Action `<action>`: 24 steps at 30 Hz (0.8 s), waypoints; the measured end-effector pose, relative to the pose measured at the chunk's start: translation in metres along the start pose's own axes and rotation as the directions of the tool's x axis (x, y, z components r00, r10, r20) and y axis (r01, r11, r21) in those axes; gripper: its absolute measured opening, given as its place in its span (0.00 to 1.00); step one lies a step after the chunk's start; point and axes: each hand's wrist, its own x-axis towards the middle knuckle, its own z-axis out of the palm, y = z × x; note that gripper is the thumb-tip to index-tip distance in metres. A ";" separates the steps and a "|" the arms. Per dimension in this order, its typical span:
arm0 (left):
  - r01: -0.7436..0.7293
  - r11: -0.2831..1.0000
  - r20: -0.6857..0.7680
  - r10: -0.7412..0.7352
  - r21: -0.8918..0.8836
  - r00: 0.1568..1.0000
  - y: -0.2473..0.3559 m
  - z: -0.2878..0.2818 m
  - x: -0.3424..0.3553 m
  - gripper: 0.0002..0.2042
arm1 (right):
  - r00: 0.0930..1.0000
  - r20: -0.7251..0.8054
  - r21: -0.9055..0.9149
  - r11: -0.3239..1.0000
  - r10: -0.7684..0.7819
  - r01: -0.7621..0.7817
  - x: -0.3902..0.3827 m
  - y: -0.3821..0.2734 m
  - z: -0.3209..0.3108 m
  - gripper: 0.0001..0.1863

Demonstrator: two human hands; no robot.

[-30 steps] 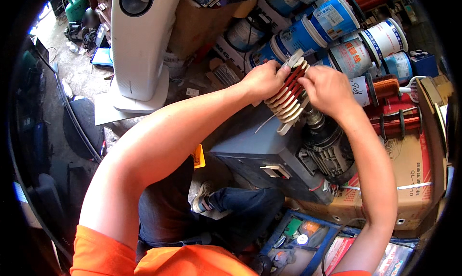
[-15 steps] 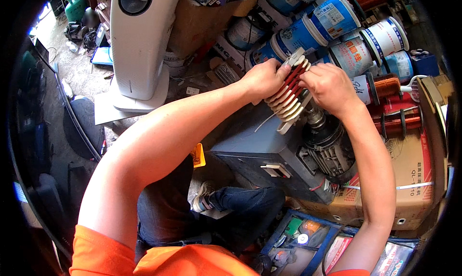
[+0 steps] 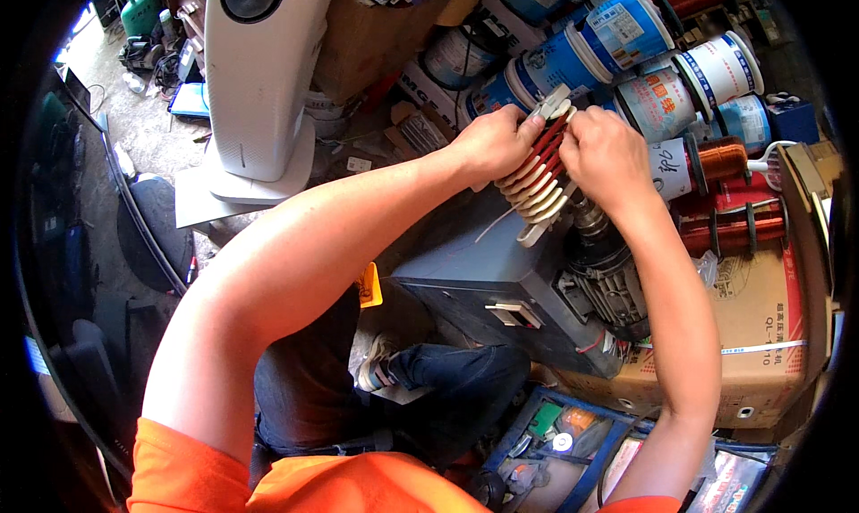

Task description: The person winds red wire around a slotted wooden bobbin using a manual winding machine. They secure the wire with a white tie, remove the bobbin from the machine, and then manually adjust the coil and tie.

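A cream-coloured coil winding former (image 3: pixel 540 198) with stacked ridges is mounted at an angle on a metal shaft (image 3: pixel 590 218) above a dark motor-like unit (image 3: pixel 610 276). Reddish copper wire (image 3: pixel 548 144) lies in the grooves between its ridges. My left hand (image 3: pixel 495 146) is closed on the former's upper left side, thumb near the end bar. At the opposite side my right hand (image 3: pixel 607 151) has its fingers pinched together against the wire and the former's edge. What those fingers hold is hidden. A thin pale strand (image 3: pixel 495 227) hangs off the former's lower left.
Beneath the former stands a grey metal cabinet (image 3: pixel 474 271) with a switch. Wire spools (image 3: pixel 658 106) and blue tubs (image 3: pixel 622 30) crowd the far right, above a cardboard box (image 3: pixel 756 289). A blue-edged parts tray (image 3: pixel 608 441) lies low right. A white tower appliance (image 3: pixel 259 84) stands left.
My right hand has shifted slightly left and turned more upright, its forearm swinging inward. The left hand keeps its hold, and the former stays nearly in place.
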 end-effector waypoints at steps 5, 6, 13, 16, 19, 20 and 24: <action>-0.010 1.000 -0.004 0.010 -0.014 1.000 0.000 0.004 0.002 0.26 | 0.983 -0.041 0.053 0.983 0.177 -0.175 0.000 0.008 -0.008 0.09; -0.020 1.000 -0.031 0.019 -0.022 0.999 -0.001 0.003 0.001 0.26 | 0.973 -0.155 0.127 0.980 0.170 -0.151 -0.001 0.010 -0.011 0.10; -0.251 0.967 -0.070 0.253 0.043 0.965 0.000 -0.001 -0.005 0.26 | 0.600 -0.181 0.941 0.315 0.779 -0.125 -0.107 -0.108 -0.054 0.12; -0.210 0.975 -0.033 0.213 0.075 0.977 0.007 0.004 -0.010 0.29 | 0.490 0.040 0.993 0.022 0.871 -0.119 -0.166 -0.190 0.007 0.13; -0.351 0.936 -0.100 0.348 -0.011 0.932 0.010 -0.002 -0.014 0.18 | 0.357 0.655 0.740 -0.472 0.666 -0.479 -0.204 -0.279 0.077 0.11; -0.333 0.943 -0.077 0.330 -0.023 0.941 0.010 -0.001 -0.015 0.17 | 0.436 0.709 0.693 -0.430 0.555 -0.579 -0.212 -0.308 0.106 0.11; -0.334 0.939 -0.089 0.326 -0.082 0.941 0.011 -0.006 -0.012 0.16 | 0.538 0.631 0.738 -0.219 0.559 -0.638 -0.206 -0.347 0.208 0.10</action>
